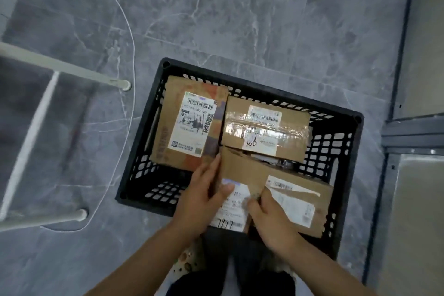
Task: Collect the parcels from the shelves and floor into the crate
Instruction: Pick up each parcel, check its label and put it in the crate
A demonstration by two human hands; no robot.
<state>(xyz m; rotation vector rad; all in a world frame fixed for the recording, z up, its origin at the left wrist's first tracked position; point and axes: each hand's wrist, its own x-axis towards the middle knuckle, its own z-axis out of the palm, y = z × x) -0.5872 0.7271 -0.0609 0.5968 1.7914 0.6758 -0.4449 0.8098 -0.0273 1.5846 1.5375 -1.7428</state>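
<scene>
crate: black slatted plastic crate [346, 151] sits on the grey marble-pattern tile floor [240, 19].
front parcel: brown cardboard box with torn white labels [288, 175], tilted over the crate's near side, resting on what's below it.
left hand [206, 197]: clamped on that box's left edge, thumb on top, fingers down the side.
right hand [271, 218]: fingers curled onto the top face by the label; grip or just pressing, can't tell.
already in the crate: labelled flat cardboard box [189, 122] at left, clear-taped cardboard box marked "100" [264, 125] at right.
nearby: white metal frame [60, 65], thin white cable [127, 31].
</scene>
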